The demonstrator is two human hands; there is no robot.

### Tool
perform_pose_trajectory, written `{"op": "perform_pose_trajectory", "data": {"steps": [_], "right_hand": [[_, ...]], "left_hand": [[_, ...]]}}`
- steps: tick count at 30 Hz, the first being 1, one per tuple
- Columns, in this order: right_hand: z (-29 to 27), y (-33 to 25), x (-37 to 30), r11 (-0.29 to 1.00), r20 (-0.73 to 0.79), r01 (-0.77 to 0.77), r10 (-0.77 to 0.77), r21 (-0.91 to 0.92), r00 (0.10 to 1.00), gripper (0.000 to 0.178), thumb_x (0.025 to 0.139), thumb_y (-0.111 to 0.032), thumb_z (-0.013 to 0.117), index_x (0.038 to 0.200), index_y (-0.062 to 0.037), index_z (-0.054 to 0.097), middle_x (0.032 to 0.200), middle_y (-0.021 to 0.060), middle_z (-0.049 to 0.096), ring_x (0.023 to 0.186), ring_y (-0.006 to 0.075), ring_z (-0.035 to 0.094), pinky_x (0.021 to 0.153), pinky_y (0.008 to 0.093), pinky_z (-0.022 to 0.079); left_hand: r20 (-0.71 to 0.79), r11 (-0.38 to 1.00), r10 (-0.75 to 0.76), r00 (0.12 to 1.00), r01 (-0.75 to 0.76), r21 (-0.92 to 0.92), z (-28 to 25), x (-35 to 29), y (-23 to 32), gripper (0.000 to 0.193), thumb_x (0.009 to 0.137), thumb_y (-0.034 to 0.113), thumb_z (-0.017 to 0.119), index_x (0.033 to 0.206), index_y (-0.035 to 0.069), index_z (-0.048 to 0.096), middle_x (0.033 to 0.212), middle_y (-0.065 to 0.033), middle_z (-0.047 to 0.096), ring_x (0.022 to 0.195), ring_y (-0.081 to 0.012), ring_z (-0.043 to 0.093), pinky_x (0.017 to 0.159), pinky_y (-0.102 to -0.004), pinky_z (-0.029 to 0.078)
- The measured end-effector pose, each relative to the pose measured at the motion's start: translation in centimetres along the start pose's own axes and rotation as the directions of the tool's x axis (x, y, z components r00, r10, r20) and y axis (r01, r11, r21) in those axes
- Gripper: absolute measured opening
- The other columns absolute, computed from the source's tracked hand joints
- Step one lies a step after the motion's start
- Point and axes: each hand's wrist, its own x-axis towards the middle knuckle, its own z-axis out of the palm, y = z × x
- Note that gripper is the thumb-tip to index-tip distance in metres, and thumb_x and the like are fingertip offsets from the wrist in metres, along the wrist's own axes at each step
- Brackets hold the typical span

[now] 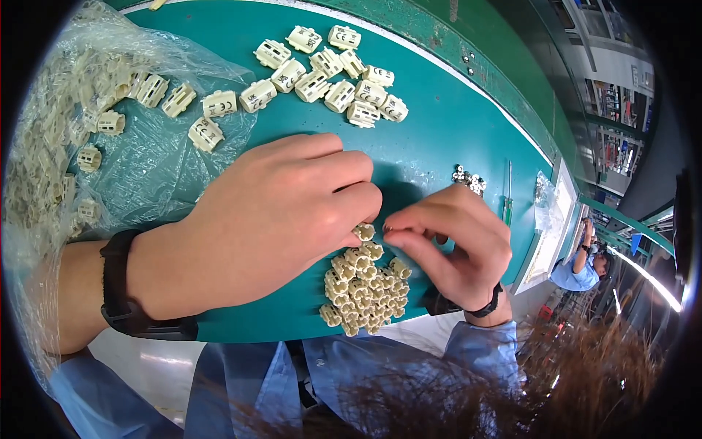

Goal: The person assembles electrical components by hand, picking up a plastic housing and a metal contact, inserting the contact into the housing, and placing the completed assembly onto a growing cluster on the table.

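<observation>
My left hand (289,201) is closed with its fingertips on a small cream plastic socket-like part (363,232) at the far end of a cluster. Facing it, my right hand (464,238) pinches thumb and forefinger together. A tiny dark speck shows at that pinch, too small to name. Below the hands stands a tight cluster of the same cream parts (362,289), notched ends up. Beyond my left hand, several loose cream parts (312,86) with black printing lie on their sides on the green mat (424,88).
A clear plastic bag (51,117) full of cream parts covers the left side. Small shiny metal pieces (469,179) lie in a pile beyond my right hand, near a green-handled screwdriver (507,201). A small clear bag (544,196) sits farther right. Another person (580,271) is in the background.
</observation>
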Motion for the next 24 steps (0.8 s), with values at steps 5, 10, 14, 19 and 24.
{"op": "perform_pose_trajectory", "data": {"steps": [5, 10, 14, 19, 24], "right_hand": [[0.63, 0.07, 0.21, 0.989, 0.027, 0.148, -0.148, 0.001, 0.989, 0.025, 0.085, -0.007, 0.098, 0.107, -0.006, 0.088, 0.095, 0.0058, 0.079, 0.078, 0.0235, 0.073, 0.067, 0.0365, 0.057], [0.82, 0.26, 0.31, 0.988, 0.03, 0.154, -0.153, -0.016, 0.988, 0.026, 0.083, -0.008, 0.099, 0.107, -0.0066, 0.088, 0.095, 0.0057, 0.079, 0.078, 0.0239, 0.073, 0.067, 0.0367, 0.057], [0.85, 0.25, 0.34, 0.987, 0.03, 0.162, -0.162, -0.021, 0.986, 0.026, 0.084, -0.009, 0.099, 0.107, -0.0067, 0.088, 0.095, 0.0056, 0.079, 0.078, 0.0239, 0.073, 0.067, 0.0363, 0.057], [1.0, 0.27, 0.22, 0.987, 0.022, 0.161, -0.161, -0.013, 0.987, 0.025, 0.084, -0.009, 0.099, 0.107, -0.0067, 0.089, 0.095, 0.0054, 0.079, 0.078, 0.0238, 0.073, 0.067, 0.036, 0.057], [0.73, 0.06, 0.06, 0.991, 0.044, 0.132, -0.131, -0.016, 0.99, 0.026, 0.083, -0.01, 0.101, 0.107, -0.0054, 0.091, 0.098, 0.0072, 0.081, 0.083, 0.023, 0.074, 0.071, 0.0353, 0.057]], "left_hand": [[-0.001, 0.999, -0.001, 1.0, 0.001, 0.038, 0.17, 0.28, 0.23, 0.031, 0.078, 0.016, 0.095, 0.1, 0.011, 0.075, 0.102, -0.0018, 0.066, 0.091, -0.027, 0.062, 0.081, -0.0395, 0.055], [-0.019, 0.999, -0.008, 1.0, 0.008, 0.032, 0.26, 0.28, 0.26, 0.03, 0.078, 0.015, 0.094, 0.098, 0.01, 0.074, 0.101, -0.0021, 0.066, 0.089, -0.0271, 0.061, 0.08, -0.0398, 0.055], [-0.021, 1.0, -0.006, 1.0, 0.007, 0.027, 0.3, 0.25, 0.21, 0.03, 0.078, 0.015, 0.094, 0.098, 0.01, 0.074, 0.101, -0.0023, 0.066, 0.089, -0.0272, 0.061, 0.08, -0.0398, 0.055], [-0.008, 0.999, -0.004, 1.0, 0.004, 0.032, 0.12, 0.21, 0.21, 0.029, 0.078, 0.015, 0.094, 0.099, 0.01, 0.074, 0.102, -0.0027, 0.066, 0.089, -0.0273, 0.062, 0.08, -0.0399, 0.055], [-0.009, 1.0, -0.011, 1.0, 0.011, 0.029, 0.17, 0.18, 0.31, 0.029, 0.078, 0.016, 0.094, 0.098, 0.01, 0.074, 0.102, -0.0029, 0.066, 0.09, -0.0275, 0.062, 0.08, -0.0398, 0.055]]}}
